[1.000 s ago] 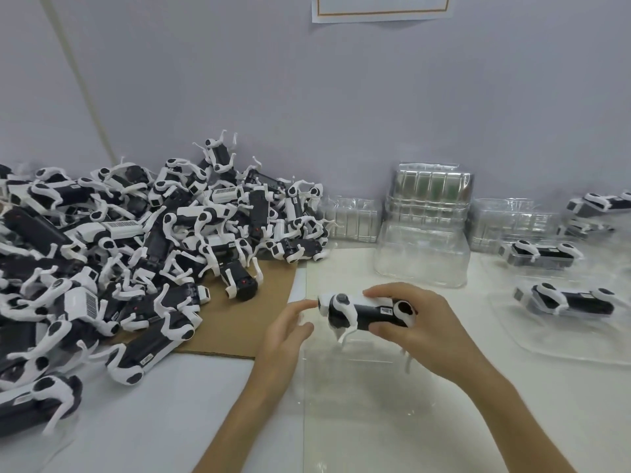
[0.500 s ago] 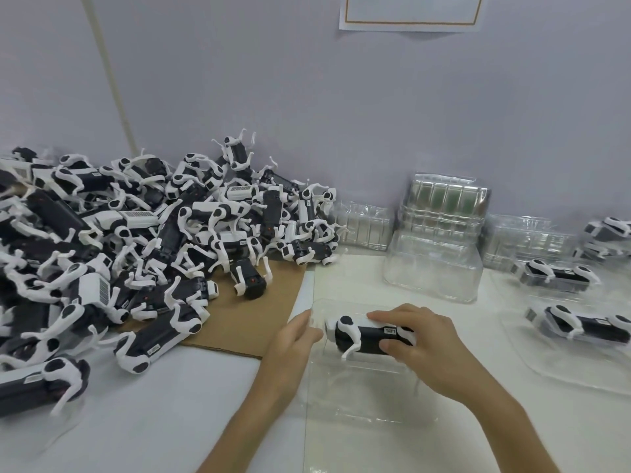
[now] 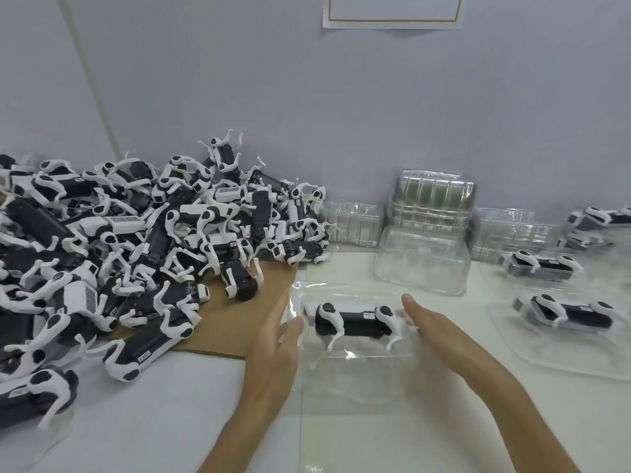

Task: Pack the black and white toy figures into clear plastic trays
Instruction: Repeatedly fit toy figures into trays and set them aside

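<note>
Flanking toy (image 3: 355,320) in tray (image 3: 358,380): left hand (image 3: 273,339) and right hand (image 3: 433,326), fingers straight, empty; poorly seated legs may spring out.

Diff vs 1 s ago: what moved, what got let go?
The right hand lowered the toy figure into the clear tray and let go; the figure now lies there with both hands open beside it. The left hand stayed at the tray's left edge. Figure pile, tray stack and packed trays on the right unchanged.
</note>
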Action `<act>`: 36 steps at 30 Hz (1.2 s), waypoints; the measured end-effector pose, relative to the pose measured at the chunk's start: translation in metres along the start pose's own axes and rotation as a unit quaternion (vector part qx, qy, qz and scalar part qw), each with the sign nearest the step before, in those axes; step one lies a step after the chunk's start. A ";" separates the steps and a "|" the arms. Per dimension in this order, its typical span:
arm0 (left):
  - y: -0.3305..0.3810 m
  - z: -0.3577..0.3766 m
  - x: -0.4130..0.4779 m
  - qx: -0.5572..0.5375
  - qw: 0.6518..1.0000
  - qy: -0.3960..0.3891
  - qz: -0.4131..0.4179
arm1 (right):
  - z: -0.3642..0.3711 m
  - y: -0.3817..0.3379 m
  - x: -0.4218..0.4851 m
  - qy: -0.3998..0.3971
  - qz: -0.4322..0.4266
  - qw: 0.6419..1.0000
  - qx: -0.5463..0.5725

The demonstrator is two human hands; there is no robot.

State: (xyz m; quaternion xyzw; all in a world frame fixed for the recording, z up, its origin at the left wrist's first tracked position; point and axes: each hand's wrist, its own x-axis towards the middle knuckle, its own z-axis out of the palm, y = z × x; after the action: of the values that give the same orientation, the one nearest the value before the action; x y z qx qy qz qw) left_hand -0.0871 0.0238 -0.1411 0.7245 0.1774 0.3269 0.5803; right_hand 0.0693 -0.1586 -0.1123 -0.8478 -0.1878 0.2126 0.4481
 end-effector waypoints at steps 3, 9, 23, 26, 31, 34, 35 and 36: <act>0.000 -0.002 0.004 -0.014 1.000 0.009 0.008 | 0.006 -0.007 -0.003 -0.037 -0.048 0.995 0.084; 0.000 -0.002 0.009 -0.035 0.996 -0.070 0.036 | 0.008 -0.010 -0.009 -0.057 -0.170 0.975 0.134; -0.008 -0.001 0.010 -0.032 0.999 -0.023 0.034 | 0.013 -0.018 -0.015 -0.016 -0.201 0.969 0.146; -0.004 -0.003 0.008 -0.029 0.998 -0.018 0.043 | 0.015 -0.019 -0.014 0.002 -0.201 0.968 0.149; -0.002 -0.005 0.008 -0.039 0.999 0.016 0.023 | 0.020 -0.017 -0.014 0.017 -0.195 0.968 0.157; -0.005 -0.004 0.009 -0.049 0.998 0.025 0.004 | 0.023 -0.017 -0.013 0.027 -0.189 0.967 0.169; -0.006 -0.004 0.009 -0.049 0.998 0.026 0.000 | 0.023 -0.017 -0.013 0.032 -0.189 0.966 0.171; -0.006 -0.004 0.009 -0.047 0.999 0.027 -0.004 | 0.024 -0.017 -0.013 0.038 -0.188 0.966 0.173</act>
State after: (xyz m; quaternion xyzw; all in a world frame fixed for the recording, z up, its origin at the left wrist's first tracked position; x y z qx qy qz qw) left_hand -0.0822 0.0339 -0.1440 0.6869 0.1801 0.3520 0.6098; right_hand 0.0432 -0.1400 -0.1080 -0.7145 -0.2870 0.1215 0.6264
